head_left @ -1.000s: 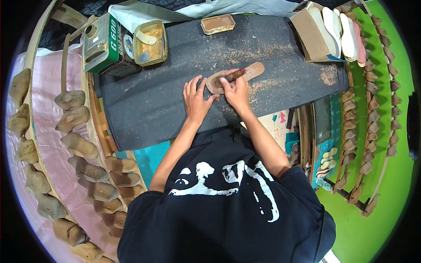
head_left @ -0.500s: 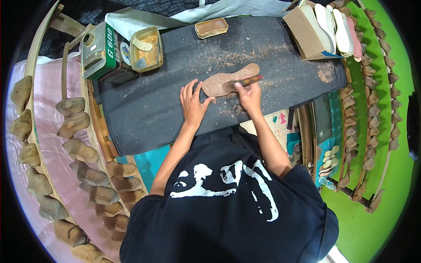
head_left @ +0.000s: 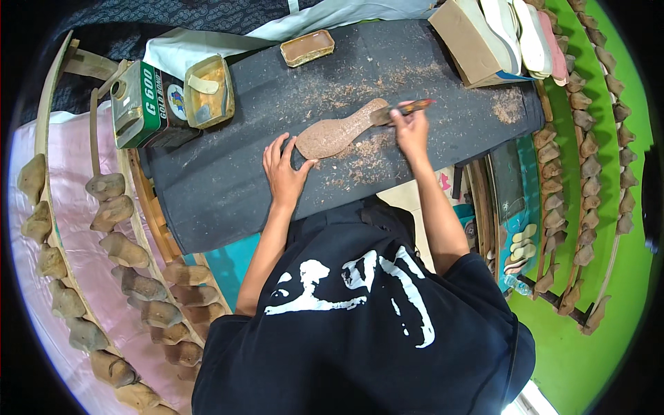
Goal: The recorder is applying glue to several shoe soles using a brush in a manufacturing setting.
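A brown shoe sole (head_left: 330,138) lies flat on the dark cloth-covered table, its wide end to the left and narrow end to the right. My left hand (head_left: 282,173) rests on the cloth beside the wide end, fingers spread, with thumb and forefinger at the sole's edge. In my right hand (head_left: 413,133) is a knife-like tool (head_left: 419,106) with a red and dark handle. Its grey blade, slightly blurred, reaches over the sole's narrow end; whether it touches cannot be made out. Brown shavings (head_left: 370,153) lie around the sole.
A shallow tray (head_left: 307,50) stands at the back edge. Back left are a green and white metal can (head_left: 146,104) and a tub of yellowish paste (head_left: 209,97). A cardboard box (head_left: 477,48) of pale soles sits back right. Wooden shoe lasts (head_left: 124,249) line racks on both sides.
My right hand and the tool have moved right along the sole, from its middle to the narrow end. My left hand stays by the wide end. The whole view has shifted slightly.
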The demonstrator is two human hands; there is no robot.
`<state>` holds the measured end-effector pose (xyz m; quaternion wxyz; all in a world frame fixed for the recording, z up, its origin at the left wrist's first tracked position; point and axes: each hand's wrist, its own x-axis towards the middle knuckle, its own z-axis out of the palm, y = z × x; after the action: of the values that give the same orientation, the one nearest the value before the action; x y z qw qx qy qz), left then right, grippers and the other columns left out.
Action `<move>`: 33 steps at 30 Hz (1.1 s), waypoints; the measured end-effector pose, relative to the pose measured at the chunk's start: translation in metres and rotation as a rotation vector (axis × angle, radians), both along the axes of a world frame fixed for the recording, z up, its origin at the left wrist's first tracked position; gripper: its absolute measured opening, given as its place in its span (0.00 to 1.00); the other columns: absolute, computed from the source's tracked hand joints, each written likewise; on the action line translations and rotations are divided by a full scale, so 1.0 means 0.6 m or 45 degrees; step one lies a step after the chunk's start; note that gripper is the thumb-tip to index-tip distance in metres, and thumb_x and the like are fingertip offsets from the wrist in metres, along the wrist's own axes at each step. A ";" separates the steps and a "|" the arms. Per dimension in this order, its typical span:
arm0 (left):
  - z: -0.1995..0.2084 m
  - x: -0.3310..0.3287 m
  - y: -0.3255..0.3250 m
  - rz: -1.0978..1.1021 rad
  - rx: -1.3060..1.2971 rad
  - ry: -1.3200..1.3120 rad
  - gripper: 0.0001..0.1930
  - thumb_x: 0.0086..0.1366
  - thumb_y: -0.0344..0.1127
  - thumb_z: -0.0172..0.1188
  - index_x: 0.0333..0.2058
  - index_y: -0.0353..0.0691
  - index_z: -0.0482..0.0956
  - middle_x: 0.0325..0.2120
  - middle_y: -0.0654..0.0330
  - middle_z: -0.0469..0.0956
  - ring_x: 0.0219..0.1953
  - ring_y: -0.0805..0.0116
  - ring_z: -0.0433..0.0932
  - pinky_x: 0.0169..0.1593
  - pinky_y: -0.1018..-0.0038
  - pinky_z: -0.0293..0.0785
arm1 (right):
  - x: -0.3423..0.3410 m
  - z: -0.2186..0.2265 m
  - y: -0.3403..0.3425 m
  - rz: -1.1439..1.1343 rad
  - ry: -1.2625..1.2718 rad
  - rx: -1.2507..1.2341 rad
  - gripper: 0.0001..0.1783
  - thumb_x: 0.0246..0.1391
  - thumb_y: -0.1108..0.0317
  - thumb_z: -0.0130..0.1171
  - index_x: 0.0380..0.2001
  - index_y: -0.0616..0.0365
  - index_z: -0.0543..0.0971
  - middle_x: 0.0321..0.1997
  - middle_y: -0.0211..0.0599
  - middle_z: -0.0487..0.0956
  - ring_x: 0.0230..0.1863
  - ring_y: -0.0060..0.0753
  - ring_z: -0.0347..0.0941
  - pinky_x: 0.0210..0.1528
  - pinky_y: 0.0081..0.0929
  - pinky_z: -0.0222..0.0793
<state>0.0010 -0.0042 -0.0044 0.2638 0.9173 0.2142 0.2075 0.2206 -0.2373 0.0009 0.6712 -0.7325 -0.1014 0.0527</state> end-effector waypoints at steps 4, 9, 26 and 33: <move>-0.003 -0.001 -0.001 0.007 -0.011 0.005 0.39 0.49 0.48 0.82 0.59 0.43 0.80 0.65 0.59 0.72 0.68 0.49 0.65 0.72 0.51 0.57 | 0.038 0.013 -0.019 -0.113 -0.088 -0.153 0.15 0.64 0.73 0.65 0.50 0.65 0.73 0.39 0.39 0.83 0.36 0.27 0.82 0.39 0.27 0.79; 0.000 0.002 -0.001 0.024 -0.004 -0.002 0.39 0.46 0.47 0.83 0.58 0.44 0.81 0.64 0.60 0.73 0.68 0.50 0.67 0.72 0.52 0.60 | -0.067 0.018 0.065 0.131 -0.112 -0.338 0.16 0.61 0.64 0.69 0.42 0.63 0.75 0.31 0.42 0.82 0.28 0.37 0.80 0.34 0.37 0.76; 0.009 0.008 -0.013 0.125 -0.043 0.003 0.40 0.40 0.45 0.85 0.55 0.44 0.83 0.63 0.61 0.76 0.67 0.51 0.69 0.70 0.53 0.62 | 0.096 0.019 0.012 -0.032 -0.068 -0.243 0.15 0.61 0.67 0.68 0.45 0.64 0.77 0.27 0.39 0.84 0.28 0.27 0.81 0.33 0.28 0.75; 0.009 0.004 -0.008 0.138 -0.049 0.016 0.40 0.41 0.48 0.84 0.56 0.45 0.83 0.63 0.62 0.75 0.68 0.51 0.68 0.71 0.53 0.60 | -0.046 0.022 0.099 0.467 -0.029 -0.301 0.15 0.63 0.72 0.67 0.48 0.66 0.74 0.40 0.41 0.83 0.40 0.27 0.83 0.40 0.24 0.80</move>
<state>0.0036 -0.0093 0.0007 0.2685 0.9004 0.2691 0.2115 0.1931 -0.1781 0.0144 0.5585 -0.7760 -0.2337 0.1771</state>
